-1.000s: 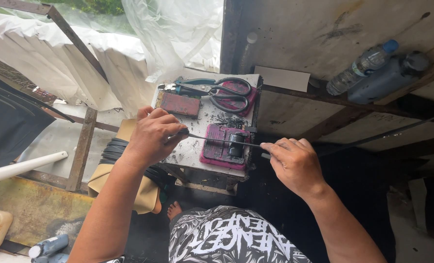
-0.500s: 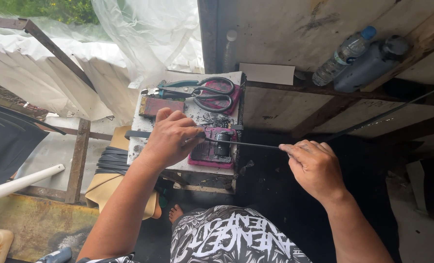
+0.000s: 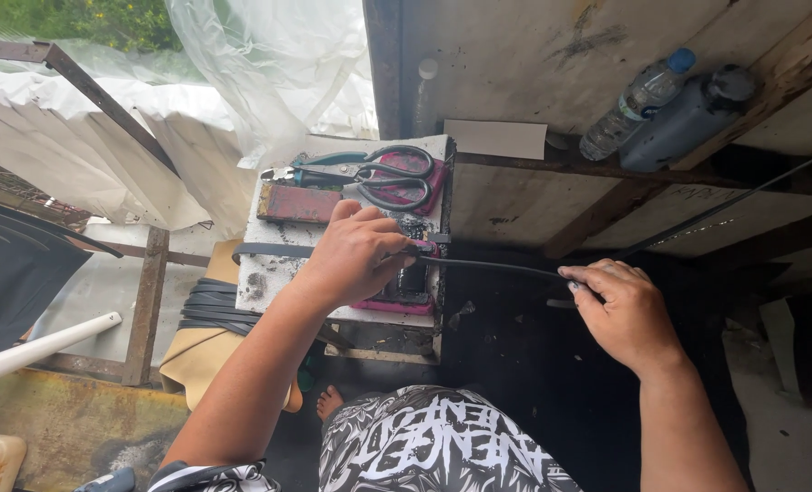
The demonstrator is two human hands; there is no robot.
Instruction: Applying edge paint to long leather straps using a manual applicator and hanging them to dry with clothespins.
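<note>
A thin black strap (image 3: 493,266) runs across a small white work block (image 3: 274,264) and out to the right. My left hand (image 3: 356,255) presses down on the strap over a pink pad (image 3: 390,304) at the block's front right. My right hand (image 3: 620,310) pinches the strap's free end well to the right of the block, holding it taut. The strap's other end (image 3: 269,250) pokes out left of my left hand. Large black-handled scissors (image 3: 370,173) and a reddish-brown block (image 3: 298,203) lie at the block's far side.
A clear plastic bottle (image 3: 638,100) and a dark jug (image 3: 684,123) lie on a wooden ledge at upper right. Coiled black straps (image 3: 210,308) sit left of the block. A white pipe (image 3: 37,346) and plastic sheeting (image 3: 260,73) are to the left.
My right hand has drawn the strap farther to the right, away from the block. My left hand stays pressed on the strap over the pink pad.
</note>
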